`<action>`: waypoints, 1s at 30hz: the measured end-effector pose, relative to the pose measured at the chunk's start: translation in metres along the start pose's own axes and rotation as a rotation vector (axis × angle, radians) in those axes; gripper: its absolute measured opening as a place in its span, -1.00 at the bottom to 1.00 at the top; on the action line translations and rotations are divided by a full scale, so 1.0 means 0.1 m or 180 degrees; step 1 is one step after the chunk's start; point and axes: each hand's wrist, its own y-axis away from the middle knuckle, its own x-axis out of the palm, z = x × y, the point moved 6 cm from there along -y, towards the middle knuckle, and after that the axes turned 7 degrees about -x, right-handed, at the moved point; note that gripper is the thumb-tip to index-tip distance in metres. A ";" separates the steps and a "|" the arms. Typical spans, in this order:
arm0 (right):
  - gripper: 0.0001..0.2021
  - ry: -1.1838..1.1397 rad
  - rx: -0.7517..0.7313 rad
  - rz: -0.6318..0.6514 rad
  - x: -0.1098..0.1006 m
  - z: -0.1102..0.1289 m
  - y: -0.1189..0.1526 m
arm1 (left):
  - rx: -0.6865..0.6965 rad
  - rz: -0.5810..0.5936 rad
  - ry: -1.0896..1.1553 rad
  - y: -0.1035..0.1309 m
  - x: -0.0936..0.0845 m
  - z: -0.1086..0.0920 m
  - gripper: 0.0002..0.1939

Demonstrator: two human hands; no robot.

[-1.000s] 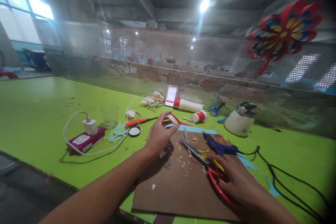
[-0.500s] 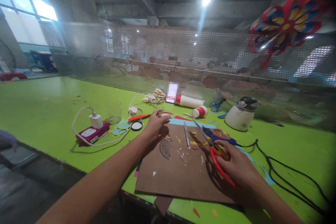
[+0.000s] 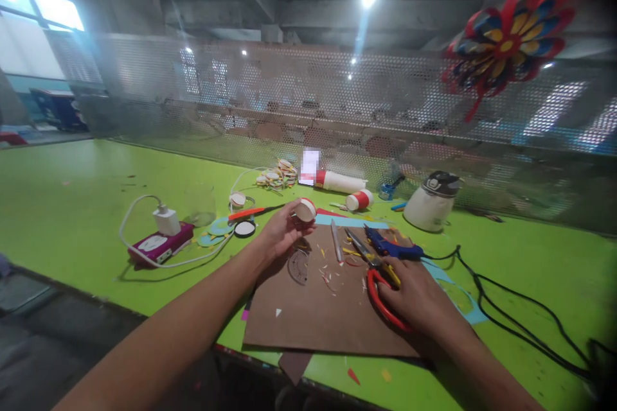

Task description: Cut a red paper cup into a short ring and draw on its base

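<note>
My left hand [image 3: 283, 231] is closed around a small white paper cup piece [image 3: 304, 210] with a red edge, its pale round face turned towards me. Over the brown board [image 3: 308, 327], my right hand [image 3: 414, 289] grips the red-handled scissors [image 3: 385, 300], whose blades lie slightly apart and point away to the left. Just beyond them rests a blue glue gun [image 3: 393, 245] with a black cord. A grey pen-like cutter [image 3: 336, 241], a clear protractor [image 3: 298, 266] and small paper scraps lie on the board between my hands.
A red-and-white paper cup [image 3: 359, 200] lies behind the board, near stacked cups [image 3: 342, 181] and a phone [image 3: 309, 167]. A white pot [image 3: 431, 202] stands right. Left are a purple power strip [image 3: 161, 243], a clear glass [image 3: 200, 202] and an orange knife [image 3: 245, 212]. A mesh screen [image 3: 289, 103] stands behind.
My left hand has turned the cup piece so its round face now shows. My right hand has lowered the scissors towards the board. The whole view has shifted slightly.
</note>
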 end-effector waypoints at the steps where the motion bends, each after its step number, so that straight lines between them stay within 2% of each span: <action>1: -0.60 0.0007 -0.0014 0.0024 -0.01 0.01 0.00 | -0.0044 0.0062 -0.0027 0.01 0.02 0.00 -0.73; 5: -0.55 -0.0072 0.0222 0.0164 -0.07 -0.04 0.02 | -0.0172 0.0234 -0.0178 0.04 0.09 0.02 -0.67; 7: -0.51 -0.0312 0.0297 -0.0002 -0.11 -0.07 0.01 | -0.0229 0.0289 -0.0286 0.05 0.11 0.05 -0.64; 11: -0.57 -0.1088 0.0035 -0.0559 -0.16 -0.06 -0.03 | -0.0338 0.0378 -0.0651 0.08 0.15 0.12 -0.62; 15: -0.68 -0.1397 -0.0123 -0.0650 -0.17 0.00 -0.05 | -0.0448 0.0417 -0.1207 0.11 0.24 0.21 -0.67; 19: -0.66 -0.1717 -0.0264 -0.0689 -0.33 0.19 -0.08 | -0.0655 0.0476 -0.1767 0.16 0.37 0.27 -0.72; 25: -0.60 -0.2364 -0.0489 -0.0709 -0.54 0.64 -0.10 | -0.0892 0.0956 -0.2479 0.40 0.66 0.33 -0.66; 28: -0.64 -0.2568 -0.0437 -0.0887 -0.56 0.70 -0.06 | -0.0655 0.1115 -0.2924 0.51 0.75 0.35 -0.54; 30: -0.65 -0.2747 -0.0368 -0.1041 -0.53 0.63 -0.03 | -0.0143 0.1074 -0.3607 0.57 0.76 0.32 -0.39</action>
